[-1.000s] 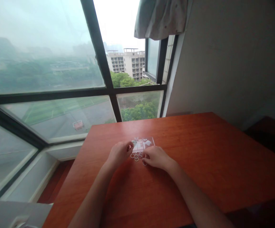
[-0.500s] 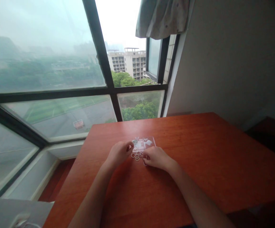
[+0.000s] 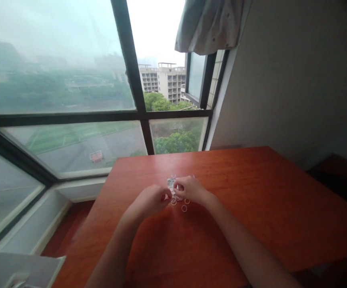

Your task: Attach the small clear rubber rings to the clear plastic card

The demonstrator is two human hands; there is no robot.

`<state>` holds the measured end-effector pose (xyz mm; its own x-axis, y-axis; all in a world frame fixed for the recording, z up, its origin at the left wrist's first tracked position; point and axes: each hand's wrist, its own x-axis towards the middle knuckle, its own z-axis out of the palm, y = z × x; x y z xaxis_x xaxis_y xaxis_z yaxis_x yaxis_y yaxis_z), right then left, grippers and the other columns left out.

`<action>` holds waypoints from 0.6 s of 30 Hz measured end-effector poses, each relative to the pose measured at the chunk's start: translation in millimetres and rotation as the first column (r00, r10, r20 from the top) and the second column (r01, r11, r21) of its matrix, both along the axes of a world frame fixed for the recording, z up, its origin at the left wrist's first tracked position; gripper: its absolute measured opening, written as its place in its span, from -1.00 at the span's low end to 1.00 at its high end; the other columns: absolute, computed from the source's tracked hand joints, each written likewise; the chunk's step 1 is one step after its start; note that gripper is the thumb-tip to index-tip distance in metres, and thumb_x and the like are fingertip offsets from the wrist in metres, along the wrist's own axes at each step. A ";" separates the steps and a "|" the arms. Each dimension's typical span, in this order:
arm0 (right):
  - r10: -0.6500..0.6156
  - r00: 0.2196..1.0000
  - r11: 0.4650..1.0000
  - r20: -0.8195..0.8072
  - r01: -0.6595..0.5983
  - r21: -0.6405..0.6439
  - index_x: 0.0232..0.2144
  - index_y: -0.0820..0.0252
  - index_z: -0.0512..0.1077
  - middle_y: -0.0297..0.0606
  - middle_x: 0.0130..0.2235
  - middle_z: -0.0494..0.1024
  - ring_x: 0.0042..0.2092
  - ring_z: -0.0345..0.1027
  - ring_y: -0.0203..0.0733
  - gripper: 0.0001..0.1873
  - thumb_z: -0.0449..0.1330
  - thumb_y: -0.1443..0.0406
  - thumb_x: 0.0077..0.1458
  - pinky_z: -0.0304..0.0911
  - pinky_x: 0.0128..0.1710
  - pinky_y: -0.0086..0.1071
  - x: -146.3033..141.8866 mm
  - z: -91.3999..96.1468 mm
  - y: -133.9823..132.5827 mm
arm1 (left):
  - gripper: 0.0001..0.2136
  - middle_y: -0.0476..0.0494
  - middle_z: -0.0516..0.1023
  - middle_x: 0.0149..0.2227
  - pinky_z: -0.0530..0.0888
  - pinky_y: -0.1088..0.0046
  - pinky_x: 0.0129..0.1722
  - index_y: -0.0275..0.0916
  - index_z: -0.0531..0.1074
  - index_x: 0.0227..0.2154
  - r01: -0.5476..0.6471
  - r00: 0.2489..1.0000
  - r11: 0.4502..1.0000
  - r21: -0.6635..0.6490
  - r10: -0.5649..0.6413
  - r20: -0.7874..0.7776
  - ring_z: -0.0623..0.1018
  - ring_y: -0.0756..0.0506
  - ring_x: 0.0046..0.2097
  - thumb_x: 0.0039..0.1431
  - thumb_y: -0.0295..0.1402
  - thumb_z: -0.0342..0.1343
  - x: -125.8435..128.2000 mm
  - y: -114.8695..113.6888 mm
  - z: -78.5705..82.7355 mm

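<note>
Several small pale rings (image 3: 184, 208) lie on the reddish-brown wooden table between and in front of my hands. Just behind them is a flat, clear plastic piece (image 3: 170, 182) with whitish markings, mostly covered by my right hand. My right hand (image 3: 190, 189) is over it, thumb and fingers pinched together; anything in the pinch is too small to make out. At the left edge of the ring pile, my left hand (image 3: 154, 199) has its fingers curled and closed beside the rings. What it holds, if anything, is hidden.
The wooden table (image 3: 236, 224) extends far to the right. Beyond its back edge stands a dark-framed window (image 3: 142, 116), with a curtain (image 3: 211, 28) at the upper right. A grey wall (image 3: 281, 88) rises on the right; a white surface (image 3: 35, 266) is at lower left.
My right hand has moved up and left from the rings onto the clear piece, uncovering rings. My left hand has shifted slightly down, nearer the rings. The view has tilted slightly.
</note>
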<state>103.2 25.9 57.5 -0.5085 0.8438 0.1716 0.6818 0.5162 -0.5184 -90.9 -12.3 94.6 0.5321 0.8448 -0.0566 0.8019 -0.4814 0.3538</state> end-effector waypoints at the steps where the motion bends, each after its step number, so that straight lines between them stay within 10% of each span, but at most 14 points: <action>1: 0.001 1.000 1.000 0.002 -0.001 0.007 -0.39 0.14 0.55 -0.39 -0.48 0.52 -0.46 0.24 -0.37 -0.89 0.23 0.36 -0.03 -0.06 -0.46 -0.50 -2.4 0.5 2.6 | -0.80 -0.03 0.54 -0.48 0.13 0.55 -0.50 -0.16 0.56 -0.40 0.021 1.000 1.000 -0.004 -0.021 0.005 0.40 0.03 -0.51 0.11 -0.40 0.00 1.3 -1.1 0.4; 18: -0.061 0.982 0.998 -0.178 0.062 0.000 -0.43 0.21 0.55 -0.40 -0.55 0.45 -0.51 0.21 -0.39 -0.91 0.22 0.37 0.00 0.01 -0.48 -0.52 23.8 -9.5 0.3 | -0.80 -0.13 0.59 -0.39 0.29 0.51 -0.40 -0.16 0.55 -0.43 0.031 0.985 0.999 0.024 -0.026 -0.168 0.51 -0.08 -0.39 0.08 -0.42 0.00 15.8 0.5 -13.5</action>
